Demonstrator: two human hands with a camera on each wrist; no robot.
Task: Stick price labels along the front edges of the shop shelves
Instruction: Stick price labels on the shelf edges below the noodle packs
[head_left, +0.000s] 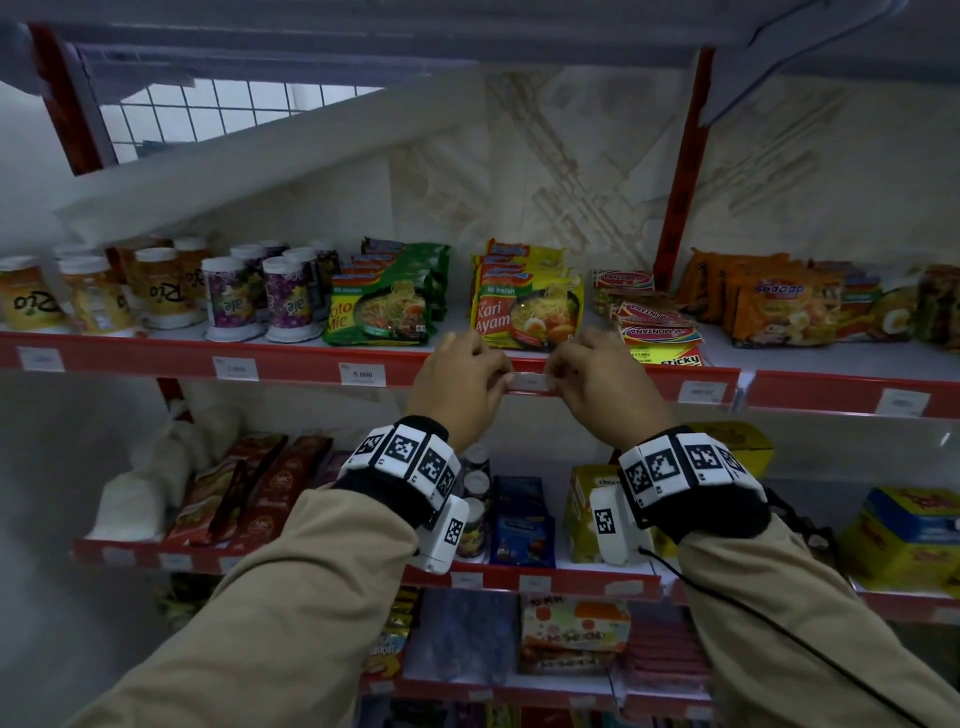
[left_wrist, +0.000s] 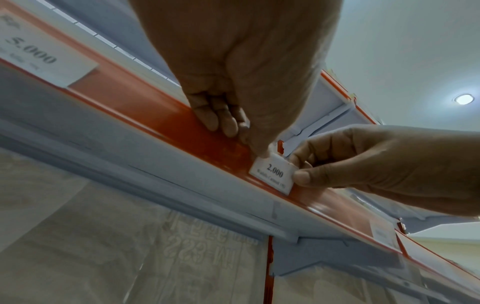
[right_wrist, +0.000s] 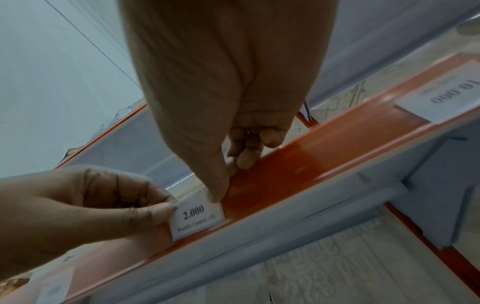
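A small white price label (head_left: 530, 383) reading 2.000 lies against the red front edge (head_left: 291, 364) of the upper shelf. My left hand (head_left: 498, 375) pinches its left end and my right hand (head_left: 560, 375) pinches its right end. In the left wrist view the left hand (left_wrist: 249, 142) has its thumb on the label (left_wrist: 272, 174), and the right hand (left_wrist: 298, 171) nips the other edge between thumb and forefinger. From the right wrist, the right hand (right_wrist: 221, 189) thumbs the label's (right_wrist: 197, 216) upper corner while the left hand (right_wrist: 163, 208) grips its left edge.
Other labels sit along the same red edge: a 5.000 label (head_left: 362, 374) to the left and another label (head_left: 701, 392) to the right. Kari Ayam noodle packets (head_left: 524, 306) stand just above the hands. Lower shelves (head_left: 519, 579) hold more goods.
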